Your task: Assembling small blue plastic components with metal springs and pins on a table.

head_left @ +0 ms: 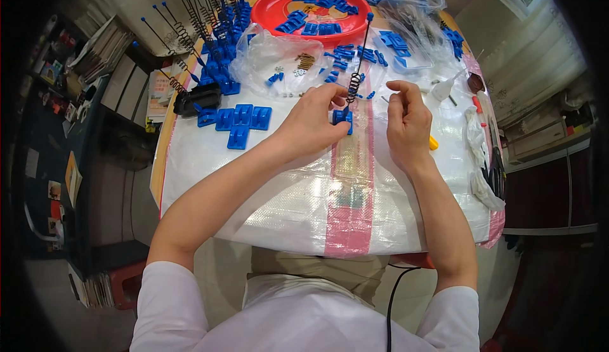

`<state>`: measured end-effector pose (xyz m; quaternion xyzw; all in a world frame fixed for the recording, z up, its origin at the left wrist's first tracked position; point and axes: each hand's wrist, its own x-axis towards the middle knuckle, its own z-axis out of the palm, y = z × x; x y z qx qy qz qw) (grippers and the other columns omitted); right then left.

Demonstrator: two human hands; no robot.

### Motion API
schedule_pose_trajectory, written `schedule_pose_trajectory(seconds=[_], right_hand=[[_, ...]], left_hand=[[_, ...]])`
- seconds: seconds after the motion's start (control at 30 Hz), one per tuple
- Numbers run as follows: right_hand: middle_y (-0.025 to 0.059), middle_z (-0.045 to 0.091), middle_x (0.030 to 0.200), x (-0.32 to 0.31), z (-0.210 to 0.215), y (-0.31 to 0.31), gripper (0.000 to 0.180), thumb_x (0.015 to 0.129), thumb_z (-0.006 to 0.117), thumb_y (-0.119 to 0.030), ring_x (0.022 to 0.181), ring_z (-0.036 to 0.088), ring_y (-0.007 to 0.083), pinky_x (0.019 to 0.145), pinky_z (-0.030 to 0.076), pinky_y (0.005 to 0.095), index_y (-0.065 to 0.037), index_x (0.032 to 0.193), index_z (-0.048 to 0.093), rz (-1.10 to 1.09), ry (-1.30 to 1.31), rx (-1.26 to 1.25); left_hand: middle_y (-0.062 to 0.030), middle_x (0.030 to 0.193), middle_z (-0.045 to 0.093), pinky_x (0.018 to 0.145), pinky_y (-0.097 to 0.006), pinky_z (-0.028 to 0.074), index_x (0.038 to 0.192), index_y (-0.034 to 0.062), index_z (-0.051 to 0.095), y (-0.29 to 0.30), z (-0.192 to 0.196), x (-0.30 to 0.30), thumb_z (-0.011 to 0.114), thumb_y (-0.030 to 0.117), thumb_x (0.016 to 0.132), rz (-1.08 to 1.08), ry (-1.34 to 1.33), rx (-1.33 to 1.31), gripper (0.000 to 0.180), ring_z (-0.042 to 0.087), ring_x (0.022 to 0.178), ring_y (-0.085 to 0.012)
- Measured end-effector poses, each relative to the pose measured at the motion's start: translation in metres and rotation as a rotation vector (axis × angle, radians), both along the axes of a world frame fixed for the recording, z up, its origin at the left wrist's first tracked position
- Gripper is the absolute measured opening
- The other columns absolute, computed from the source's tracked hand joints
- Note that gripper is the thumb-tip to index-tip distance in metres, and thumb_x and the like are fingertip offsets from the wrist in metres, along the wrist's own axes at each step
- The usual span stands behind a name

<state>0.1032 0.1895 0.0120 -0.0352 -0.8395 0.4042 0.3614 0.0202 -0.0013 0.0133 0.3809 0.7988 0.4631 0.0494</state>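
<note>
Holding: left hand (pixel 314 120) pinches a small blue plastic block (pixel 342 117) carrying a black spring-and-rod antenna (pixel 358 66), just above the desk (pixel 266 187).
Right hand (pixel 407 120): fingers curled, thumb and forefinger nearly together; contents cannot be told.
Red round tray (pixel 266 10): loose blue plastic pieces.
Clear plastic bag (pixel 269 50): small brass screws and blue bits.
Desk left: five blue blocks (pixel 235 122) laid flat.

Red tray (pixel 266 10) w/ blue parts, black tool (pixel 196 99), clear bags (pixel 415 3), white woven sheet (pixel 266 193).
</note>
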Motion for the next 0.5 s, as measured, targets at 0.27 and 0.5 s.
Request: schedule_pose_trajectory(seconds=[0.27, 0.5], right_hand=[[0.0051, 0.056, 0.059, 0.001, 0.000, 0.005, 0.011, 0.096, 0.062, -0.007, 0.050, 0.048, 0.0112, 0.050, 0.038, 0.0298, -0.001, 0.104, 0.066, 0.095, -0.169, -0.008], [0.0049, 0.067, 0.069, 0.000, -0.008, -0.006, 0.017, 0.093, 0.068, -0.015, 0.060, 0.057, 0.0078, 0.056, 0.044, 0.0254, 0.001, 0.100, 0.070, 0.207, -0.273, -0.187]], left_hand=[[-0.0104, 0.104, 0.065, 0.083, -0.031, 0.051, 0.111, -0.0006, 0.063, -0.002, -0.007, 0.004, 0.074, 0.010, 0.079, 0.010, -0.048, 0.053, 0.035, 0.061, 0.092, -0.0185], [-0.0096, 0.099, 0.067, 0.073, -0.028, 0.052, 0.098, -0.0031, 0.068, 0.000, -0.022, -0.003, 0.072, 0.009, 0.084, -0.005, -0.055, 0.090, 0.019, 0.064, 0.083, -0.0135]])
